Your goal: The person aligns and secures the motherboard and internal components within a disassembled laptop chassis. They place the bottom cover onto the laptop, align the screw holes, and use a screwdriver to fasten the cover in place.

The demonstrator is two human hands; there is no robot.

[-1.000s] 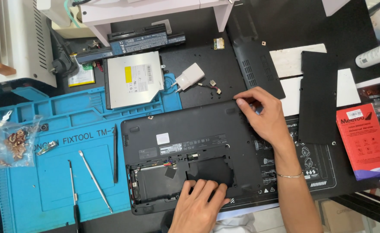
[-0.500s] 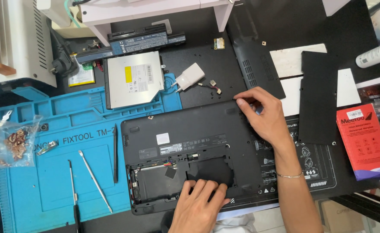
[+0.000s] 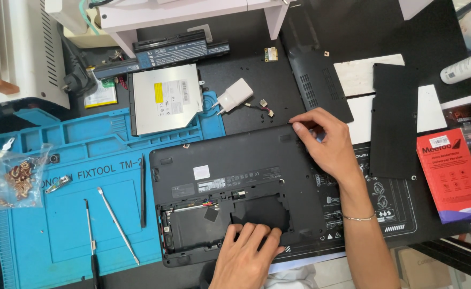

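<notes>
Laptop base (image 3: 235, 176) lies underside-up, half on blue mat (image 3: 59, 214), half on counter (image 3: 257, 85). Left hand (image 3: 246, 257) flat, fingers spread on near edge by open bay, prob. to steady it. Right hand (image 3: 326, 144) pinches far corner edge. Pry tools (image 3: 115, 219) alongside, within reach.

An electronics repair bench. A blue repair mat (image 3: 85, 214) carries slim pry tools (image 3: 116, 217), with a bag of screws (image 3: 10, 179) at its left edge. An opened laptop base (image 3: 235, 182) lies just right of the mat, a removed optical drive (image 3: 165, 99) on its top edge.
</notes>
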